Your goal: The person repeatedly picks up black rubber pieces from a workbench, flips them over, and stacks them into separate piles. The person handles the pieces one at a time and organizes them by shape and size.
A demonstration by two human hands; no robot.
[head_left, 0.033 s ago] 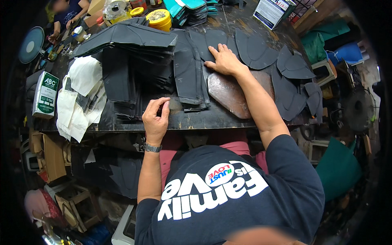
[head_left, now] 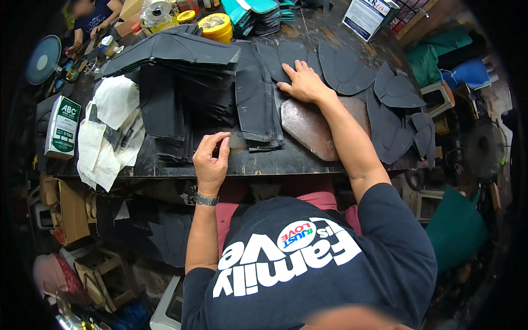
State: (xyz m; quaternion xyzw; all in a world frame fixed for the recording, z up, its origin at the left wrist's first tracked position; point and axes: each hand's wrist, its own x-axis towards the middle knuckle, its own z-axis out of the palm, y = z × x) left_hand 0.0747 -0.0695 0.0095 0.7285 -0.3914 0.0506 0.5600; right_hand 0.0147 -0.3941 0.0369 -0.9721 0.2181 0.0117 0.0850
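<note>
My right hand [head_left: 303, 82] lies flat, fingers spread, on black curved sheet pieces [head_left: 291, 54] at the far middle of the dark table. Under that forearm is a brown slab [head_left: 308, 129] with cut corners. At the table's near edge my left hand [head_left: 211, 159] is raised, its fingers curled and thumb drawn close to the index finger. Whether anything small sits between them cannot be made out. Left of it stand stacks of black cut pieces [head_left: 159, 104], with a long folded stack [head_left: 170, 49] across the top. A narrower black stack [head_left: 256, 104] lies between my hands.
Overlapping black pieces [head_left: 389, 132] cover the table's right side. White sheets [head_left: 113, 121] hang over the left front edge beside a green-and-white can [head_left: 62, 127]. Farther back are a yellow tub [head_left: 215, 27], teal pieces [head_left: 256, 14] and another can [head_left: 369, 17]. A person [head_left: 94, 19] sits far left.
</note>
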